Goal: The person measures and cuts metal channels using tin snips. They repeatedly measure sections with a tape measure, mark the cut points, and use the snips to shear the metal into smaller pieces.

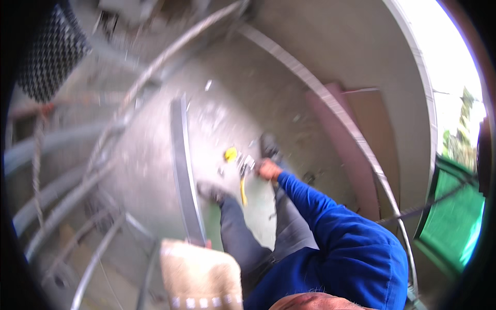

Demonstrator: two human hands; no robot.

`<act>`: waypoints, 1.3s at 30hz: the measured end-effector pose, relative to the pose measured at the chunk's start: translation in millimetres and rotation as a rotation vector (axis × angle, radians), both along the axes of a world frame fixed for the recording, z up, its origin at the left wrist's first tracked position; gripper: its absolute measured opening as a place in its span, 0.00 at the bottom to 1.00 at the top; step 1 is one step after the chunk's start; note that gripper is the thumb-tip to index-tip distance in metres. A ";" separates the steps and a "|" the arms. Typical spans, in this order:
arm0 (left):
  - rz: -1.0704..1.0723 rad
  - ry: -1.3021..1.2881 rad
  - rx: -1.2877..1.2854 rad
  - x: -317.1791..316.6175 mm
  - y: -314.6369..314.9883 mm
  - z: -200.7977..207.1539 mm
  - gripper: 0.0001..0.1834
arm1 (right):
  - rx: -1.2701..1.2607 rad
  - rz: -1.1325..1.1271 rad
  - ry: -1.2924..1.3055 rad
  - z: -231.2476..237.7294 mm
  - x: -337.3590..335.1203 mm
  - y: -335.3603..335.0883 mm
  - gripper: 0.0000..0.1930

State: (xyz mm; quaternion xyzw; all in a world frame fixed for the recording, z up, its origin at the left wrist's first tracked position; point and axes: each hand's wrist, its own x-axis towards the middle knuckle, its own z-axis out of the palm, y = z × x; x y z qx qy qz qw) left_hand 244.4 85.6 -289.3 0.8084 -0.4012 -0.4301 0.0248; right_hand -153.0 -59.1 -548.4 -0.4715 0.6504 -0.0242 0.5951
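Observation:
A long grey metal profile (186, 170) stretches up and away from my left side. At its near end a bit of my left hand (208, 244) shows, closed on it; a beige cloth (201, 274) with a white pattern hides most of that hand and the forearm. My right hand (268, 169), in a blue sleeve, is reached down in front of my right leg with its fingers curled. Beside it is a blurred silvery thing (247, 165) with a yellow handle-like part (243, 191). Whether the fingers grip it is unclear. A small yellow object (230, 154) lies close by on the floor.
Metal bars and a twisted rope (37, 170) run along the left, below a dark woven thing (54, 54). A pale curved bar (310, 77) crosses at right, before pink and brown boards (380, 139) against the wall. Green sheeting (452, 214) hangs far right. Small scraps litter the floor.

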 end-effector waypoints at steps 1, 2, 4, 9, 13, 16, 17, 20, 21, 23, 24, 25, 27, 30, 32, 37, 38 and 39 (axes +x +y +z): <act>0.050 0.013 0.018 -4.7 -5.3 11.5 0.37 | 0.138 0.082 -0.152 47.1 -8.1 -8.6 0.10; 0.059 0.035 -0.036 -9.4 -11.1 19.1 0.37 | 0.292 0.087 -0.306 91.0 -11.1 -19.1 0.08; 0.052 -0.097 -0.083 -19.8 -24.4 29.2 0.36 | 0.392 0.046 -0.607 169.4 -22.5 -27.8 0.08; 0.154 -0.055 -0.374 -33.4 -54.0 31.5 0.36 | 0.170 0.223 -0.796 244.5 -8.9 -23.2 0.04; 0.138 -0.045 -0.504 -39.1 -75.8 38.6 0.35 | -0.512 0.446 -0.675 255.1 10.0 -19.7 0.14; 0.109 -0.018 -0.529 -46.7 -87.5 48.2 0.34 | -0.588 0.288 -0.498 276.2 14.4 -21.5 0.28; 0.111 -0.042 -0.510 -49.9 -89.7 51.9 0.34 | -0.437 0.220 -0.407 286.6 12.9 -22.1 0.31; 0.131 0.001 -0.600 -61.0 -91.9 63.6 0.34 | -0.362 0.216 -0.276 318.3 -1.4 -22.1 0.50; 0.126 -0.012 -0.603 -64.3 -93.0 67.3 0.34 | -0.360 0.208 -0.229 326.3 -5.8 -22.7 0.54; 0.107 -0.029 -0.618 -73.3 -96.1 73.3 0.35 | -0.308 0.214 -0.229 336.0 -13.5 -26.8 0.61; 0.173 0.084 -0.659 -78.3 -98.6 75.3 0.37 | -0.322 0.218 -0.211 337.3 -14.5 -26.5 0.62; 0.143 0.036 -0.651 -82.0 -100.9 78.2 0.38 | -0.322 0.235 -0.170 336.0 -14.1 -27.7 0.63; 0.098 -0.066 -0.642 -86.7 -106.5 83.9 0.39 | -0.283 0.293 -0.109 326.8 -10.0 -24.5 0.62; 0.166 -0.047 -0.762 -93.2 -112.5 87.8 0.38 | -0.114 0.360 -0.179 305.3 -2.9 -29.2 0.59; 0.172 -0.001 -0.782 -92.3 -115.5 91.7 0.36 | -0.124 0.279 -0.303 297.6 0.0 -34.5 0.59; 0.125 0.257 -0.864 -81.7 -115.8 114.4 0.35 | -0.212 0.131 -0.627 345.2 -4.9 -80.2 0.57; 0.112 0.315 -0.869 -79.4 -113.8 123.0 0.35 | -0.342 0.168 -0.592 365.2 -7.5 -92.2 0.56; 0.072 0.325 -0.922 -78.4 -110.8 132.2 0.35 | -0.456 0.156 -0.623 386.0 -6.9 -100.0 0.54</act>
